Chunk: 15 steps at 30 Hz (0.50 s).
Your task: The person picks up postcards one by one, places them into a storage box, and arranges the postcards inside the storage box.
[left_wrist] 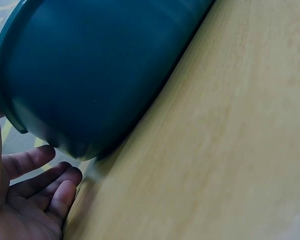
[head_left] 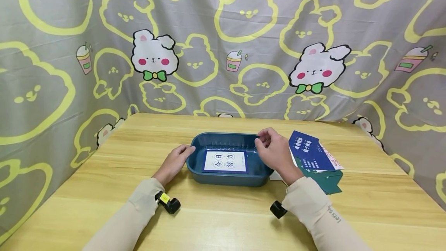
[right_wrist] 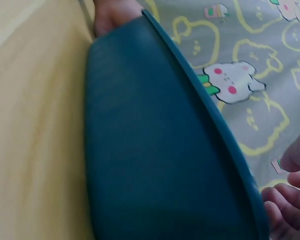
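Note:
A dark teal oblong plastic basin [head_left: 228, 180] stands on the table. Flat on its floor lies a blue-bordered card [head_left: 225, 161] with a white panel and large Chinese characters. At the basin's left end my left hand [head_left: 173, 162] holds the rim, thumb on top; in the left wrist view its fingers [left_wrist: 62, 197] curl loosely outside the wall. My right hand [head_left: 275, 154] is over the right end, fingers bent, with nothing visible between them. The right wrist view has its fingers [right_wrist: 287, 202] close beside the rim; whether they touch it is hard to tell.
Right of the basin lies a loose pile: a dark blue card [head_left: 310, 150] with white characters, a pinkish-white sheet [head_left: 335, 162] and a green paper piece [head_left: 325, 181]. A patterned grey curtain [head_left: 198, 18] hangs behind the wooden table [head_left: 223, 220].

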Each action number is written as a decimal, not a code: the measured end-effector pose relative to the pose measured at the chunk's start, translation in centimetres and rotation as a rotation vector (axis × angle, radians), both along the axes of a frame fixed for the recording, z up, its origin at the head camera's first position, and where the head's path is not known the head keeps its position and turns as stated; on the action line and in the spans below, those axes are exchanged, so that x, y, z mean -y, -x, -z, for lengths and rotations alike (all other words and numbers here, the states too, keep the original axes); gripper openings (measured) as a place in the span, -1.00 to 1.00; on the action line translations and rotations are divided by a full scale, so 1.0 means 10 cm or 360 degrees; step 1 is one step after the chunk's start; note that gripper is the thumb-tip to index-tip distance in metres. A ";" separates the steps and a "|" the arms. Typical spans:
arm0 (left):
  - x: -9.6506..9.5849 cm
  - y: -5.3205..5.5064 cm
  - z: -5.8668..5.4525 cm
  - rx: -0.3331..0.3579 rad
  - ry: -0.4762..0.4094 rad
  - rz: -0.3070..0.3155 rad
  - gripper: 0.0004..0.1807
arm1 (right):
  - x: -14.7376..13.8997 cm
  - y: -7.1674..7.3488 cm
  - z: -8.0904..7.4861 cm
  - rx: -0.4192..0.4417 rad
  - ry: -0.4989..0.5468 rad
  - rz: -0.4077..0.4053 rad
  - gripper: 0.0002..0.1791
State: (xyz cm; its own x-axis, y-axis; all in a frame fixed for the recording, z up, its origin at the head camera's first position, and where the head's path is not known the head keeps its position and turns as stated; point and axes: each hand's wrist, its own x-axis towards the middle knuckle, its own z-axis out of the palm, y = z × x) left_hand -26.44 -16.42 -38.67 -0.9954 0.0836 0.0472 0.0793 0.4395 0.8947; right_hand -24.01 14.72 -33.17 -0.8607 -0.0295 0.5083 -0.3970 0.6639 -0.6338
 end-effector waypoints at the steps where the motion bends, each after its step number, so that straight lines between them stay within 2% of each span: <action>1: 0.00 0.00 0.00 -0.0001 0.0006 0.0000 -0.45 | -0.03 0.01 -0.01 -0.0013 0.0012 0.0024 -0.81; 7: 0.00 -0.01 -0.01 0.0004 0.0024 0.0006 -0.44 | -0.21 0.08 -0.02 0.0007 0.0081 0.0122 -0.79; 13: -0.01 -0.01 -0.01 0.0020 0.0002 0.0001 -0.45 | -0.43 0.19 0.04 0.0184 0.0056 0.0267 -0.77; 15: -0.01 -0.01 0.00 0.0024 -0.0001 0.0000 -0.46 | -0.51 0.21 0.07 0.0301 0.0030 0.0295 -0.72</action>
